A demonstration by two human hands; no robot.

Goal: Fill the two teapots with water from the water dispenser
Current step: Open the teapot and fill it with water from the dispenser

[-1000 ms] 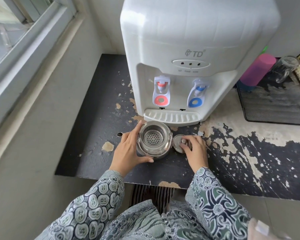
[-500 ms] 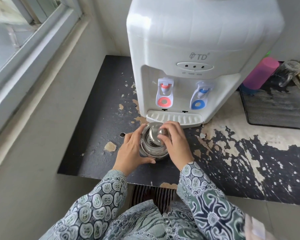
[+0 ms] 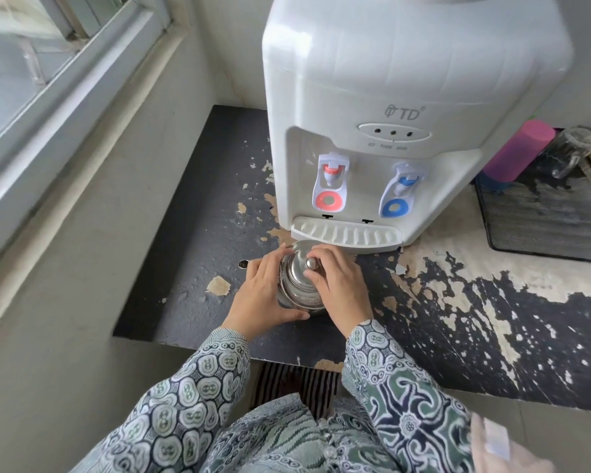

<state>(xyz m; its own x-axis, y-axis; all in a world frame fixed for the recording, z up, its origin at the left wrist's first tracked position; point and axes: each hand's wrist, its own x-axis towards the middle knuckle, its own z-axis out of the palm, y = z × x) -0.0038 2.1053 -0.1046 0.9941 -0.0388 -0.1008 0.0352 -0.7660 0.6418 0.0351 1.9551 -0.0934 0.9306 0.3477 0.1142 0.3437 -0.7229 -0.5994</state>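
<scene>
**Inspector:** Since the last frame, what is differing?

**Me:** My right hand [image 3: 338, 285] is now setting the lid [image 3: 299, 278] down on the steel teapot [image 3: 297, 300]; half a second ago I was holding it tilted above the open mouth, and before that it was lying on the counter beside the pot. The strainer is no longer showing.

**Inspector:** State of your fingers?

**Me:** My right fingertips are curling narrowly around the lid's knob [image 3: 310, 263], pinching it. My left hand [image 3: 265, 295] is wrapping the teapot's left side, fingers bent along its wall, thumb lying in front at the base.

**Inspector:** Location of the teapot?

**Me:** It is standing upright on the peeling black counter [image 3: 198, 233], just in front of the drip tray [image 3: 347, 232] of the white water dispenser [image 3: 406, 80], below the red tap [image 3: 331, 172] rather than the blue tap [image 3: 403, 182].

**Inspector:** Anything else?

**Me:** A pink bottle [image 3: 517, 150] and a glass mug [image 3: 575, 150] are sitting on a black mesh tray [image 3: 543, 227] to the right.
</scene>
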